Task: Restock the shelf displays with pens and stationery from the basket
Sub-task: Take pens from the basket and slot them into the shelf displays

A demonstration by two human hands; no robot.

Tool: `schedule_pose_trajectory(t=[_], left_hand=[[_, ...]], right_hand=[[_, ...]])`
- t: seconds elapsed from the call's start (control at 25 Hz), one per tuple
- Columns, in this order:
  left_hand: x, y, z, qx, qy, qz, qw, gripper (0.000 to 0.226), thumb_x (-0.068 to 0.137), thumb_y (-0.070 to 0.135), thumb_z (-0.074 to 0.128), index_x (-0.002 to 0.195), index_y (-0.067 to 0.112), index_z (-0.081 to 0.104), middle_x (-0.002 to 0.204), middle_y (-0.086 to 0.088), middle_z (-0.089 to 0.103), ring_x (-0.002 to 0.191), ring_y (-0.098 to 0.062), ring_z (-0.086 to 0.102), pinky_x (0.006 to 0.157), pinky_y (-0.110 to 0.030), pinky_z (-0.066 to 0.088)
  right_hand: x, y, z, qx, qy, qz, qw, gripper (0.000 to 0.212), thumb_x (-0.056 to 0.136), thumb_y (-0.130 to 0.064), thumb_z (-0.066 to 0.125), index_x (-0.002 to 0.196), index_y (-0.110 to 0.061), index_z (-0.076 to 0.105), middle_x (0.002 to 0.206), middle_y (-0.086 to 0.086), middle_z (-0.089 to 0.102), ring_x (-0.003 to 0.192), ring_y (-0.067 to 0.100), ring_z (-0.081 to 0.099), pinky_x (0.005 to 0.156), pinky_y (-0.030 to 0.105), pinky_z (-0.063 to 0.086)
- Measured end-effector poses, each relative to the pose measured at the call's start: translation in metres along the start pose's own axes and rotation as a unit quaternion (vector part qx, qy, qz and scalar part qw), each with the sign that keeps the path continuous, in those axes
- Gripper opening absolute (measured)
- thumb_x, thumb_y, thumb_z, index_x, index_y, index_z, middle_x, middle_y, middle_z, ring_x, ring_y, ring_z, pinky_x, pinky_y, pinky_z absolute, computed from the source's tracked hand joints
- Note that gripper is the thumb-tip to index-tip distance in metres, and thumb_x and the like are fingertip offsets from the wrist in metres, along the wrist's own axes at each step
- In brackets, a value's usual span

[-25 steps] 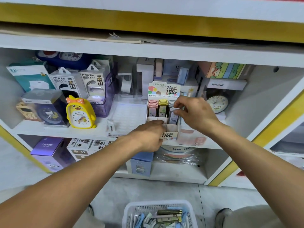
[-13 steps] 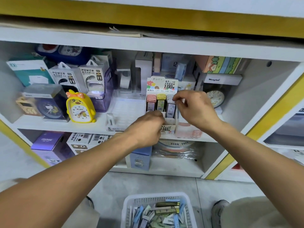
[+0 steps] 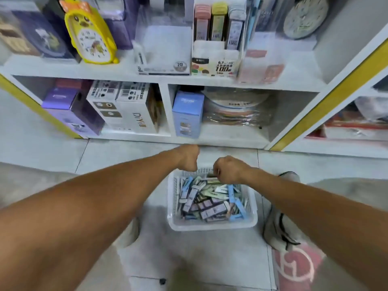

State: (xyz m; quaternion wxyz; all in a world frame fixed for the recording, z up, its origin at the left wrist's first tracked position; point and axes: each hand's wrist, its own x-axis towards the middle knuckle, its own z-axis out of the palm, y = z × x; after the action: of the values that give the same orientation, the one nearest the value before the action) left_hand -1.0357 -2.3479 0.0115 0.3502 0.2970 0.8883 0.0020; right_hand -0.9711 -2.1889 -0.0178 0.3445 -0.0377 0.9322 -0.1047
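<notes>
A white perforated plastic basket (image 3: pixel 212 224) sits on the pale tiled floor (image 3: pixel 210 259), in front of the white shelf unit with yellow edge strips (image 3: pixel 210 80). The basket is filled with small flat stationery packs in blue, green and purple (image 3: pixel 206 200), lying loose and overlapping.

The left hand (image 3: pixel 188 157) hangs over the far left corner of the basket, fingers curled into a fist; nothing is visible in it. The right hand (image 3: pixel 227 169) is over the far rim, fingers curled down among the packs at the far edge; whether it grips one cannot be told. The two hands are near each other but apart.

On the upper shelf board, a white cardboard display box of lead refill cases (image 3: pixel 216 57) stands at the front edge. Its rear row holds a pink, a yellow and a grey case upright; the front row shows free white compartments on the left. A clear plastic tray (image 3: pixel 161 59) stands just beside the box on its left, and a yellow duck-shaped alarm clock (image 3: pixel 90 38) further left.

Open floor lies between the basket's far rim and the base of the shelf unit. A light sneaker (image 3: pixel 279 225) stands just right of the basket, and part of another shoe (image 3: pixel 131 232) shows to its left.
</notes>
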Motion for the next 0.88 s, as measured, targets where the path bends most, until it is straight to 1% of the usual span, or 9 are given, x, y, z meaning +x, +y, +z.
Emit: schedule_pose_trajectory(t=[0.08, 0.12, 0.16, 0.24, 0.36, 0.44, 0.52, 0.64, 0.88], left_hand=[[0.012, 0.002, 0.041, -0.016, -0.045, -0.017, 0.999, 0.021, 0.086, 0.017, 0.067, 0.075, 0.005, 0.054, 0.074, -0.010, 0.054, 0.075, -0.025, 0.054, 0.064, -0.030, 0.046], [0.018, 0.003, 0.060, -0.022, -0.064, -0.021, 0.998, 0.022, 0.085, 0.019, 0.068, 0.076, 0.006, 0.053, 0.072, -0.007, 0.051, 0.075, -0.024, 0.052, 0.063, -0.030, 0.044], [0.022, 0.004, 0.078, -0.028, -0.076, -0.016, 0.997, 0.021, 0.084, 0.022, 0.070, 0.084, 0.004, 0.058, 0.076, -0.008, 0.054, 0.077, -0.025, 0.054, 0.065, -0.030, 0.046], [0.032, 0.008, 0.110, -0.037, -0.088, 0.008, 0.995, 0.044, 0.080, 0.030, 0.075, 0.110, 0.002, 0.061, 0.103, -0.013, 0.061, 0.094, -0.029, 0.060, 0.077, -0.034, 0.052], [0.045, 0.030, 0.148, -0.018, -0.065, 0.055, 0.996, 0.083, 0.074, 0.038, 0.080, 0.138, 0.001, 0.042, 0.137, -0.020, 0.045, 0.123, -0.034, 0.047, 0.098, -0.042, 0.048], [0.052, 0.048, 0.167, 0.011, -0.043, 0.047, 0.998, 0.101, 0.070, 0.040, 0.082, 0.145, -0.002, 0.028, 0.143, -0.022, 0.032, 0.130, -0.036, 0.036, 0.102, -0.047, 0.045], [0.058, 0.058, 0.177, 0.044, -0.022, 0.011, 0.999, 0.113, 0.065, 0.044, 0.084, 0.146, -0.003, 0.021, 0.140, -0.022, 0.029, 0.128, -0.036, 0.034, 0.101, -0.051, 0.044], [0.068, 0.063, 0.179, 0.057, -0.019, -0.024, 0.998, 0.110, 0.061, 0.048, 0.084, 0.141, -0.001, 0.025, 0.131, -0.019, 0.032, 0.119, -0.035, 0.036, 0.096, -0.050, 0.046], [0.071, 0.057, 0.188, -0.014, 0.002, -0.075, 0.997, 0.083, 0.072, 0.014, 0.081, 0.135, 0.000, 0.029, 0.129, -0.022, 0.036, 0.117, -0.035, 0.039, 0.091, -0.042, 0.051]], right_hand=[[0.011, 0.014, 0.043, 0.010, -0.022, 0.013, 1.000, 0.033, 0.089, -0.008, 0.057, 0.121, -0.009, 0.063, 0.126, 0.016, 0.062, 0.112, 0.032, 0.060, 0.092, 0.037, 0.053], [0.014, 0.022, 0.062, 0.013, -0.027, 0.015, 0.999, 0.037, 0.088, -0.007, 0.059, 0.125, -0.009, 0.060, 0.130, 0.016, 0.060, 0.116, 0.031, 0.058, 0.091, 0.034, 0.051], [0.014, 0.030, 0.080, 0.016, -0.030, 0.018, 0.999, 0.045, 0.087, -0.008, 0.062, 0.131, -0.010, 0.055, 0.135, 0.014, 0.056, 0.121, 0.030, 0.055, 0.094, 0.033, 0.049], [0.013, 0.046, 0.108, 0.015, -0.033, 0.034, 0.999, 0.066, 0.084, -0.014, 0.069, 0.144, -0.011, 0.041, 0.147, 0.011, 0.046, 0.131, 0.030, 0.048, 0.104, 0.040, 0.047], [0.011, 0.063, 0.133, 0.025, -0.007, 0.058, 0.998, 0.090, 0.080, -0.022, 0.077, 0.153, -0.010, 0.025, 0.157, 0.011, 0.029, 0.138, 0.031, 0.039, 0.112, 0.043, 0.040], [0.008, 0.067, 0.146, 0.071, 0.032, 0.058, 0.995, 0.096, 0.080, -0.018, 0.078, 0.155, -0.009, 0.020, 0.160, 0.011, 0.022, 0.140, 0.032, 0.036, 0.114, 0.039, 0.035], [0.006, 0.067, 0.152, 0.115, 0.071, 0.066, 0.989, 0.098, 0.077, -0.014, 0.081, 0.154, -0.011, 0.021, 0.153, 0.011, 0.029, 0.133, 0.031, 0.041, 0.110, 0.038, 0.040], [0.014, 0.068, 0.151, 0.165, 0.076, 0.097, 0.979, 0.092, 0.075, -0.014, 0.083, 0.150, -0.012, 0.028, 0.140, 0.014, 0.043, 0.122, 0.032, 0.051, 0.099, 0.039, 0.047], [0.031, 0.066, 0.140, 0.245, 0.020, 0.127, 0.961, 0.094, 0.080, 0.003, 0.066, 0.156, -0.024, 0.018, 0.149, 0.015, 0.045, 0.126, 0.037, 0.053, 0.096, 0.038, 0.047]])
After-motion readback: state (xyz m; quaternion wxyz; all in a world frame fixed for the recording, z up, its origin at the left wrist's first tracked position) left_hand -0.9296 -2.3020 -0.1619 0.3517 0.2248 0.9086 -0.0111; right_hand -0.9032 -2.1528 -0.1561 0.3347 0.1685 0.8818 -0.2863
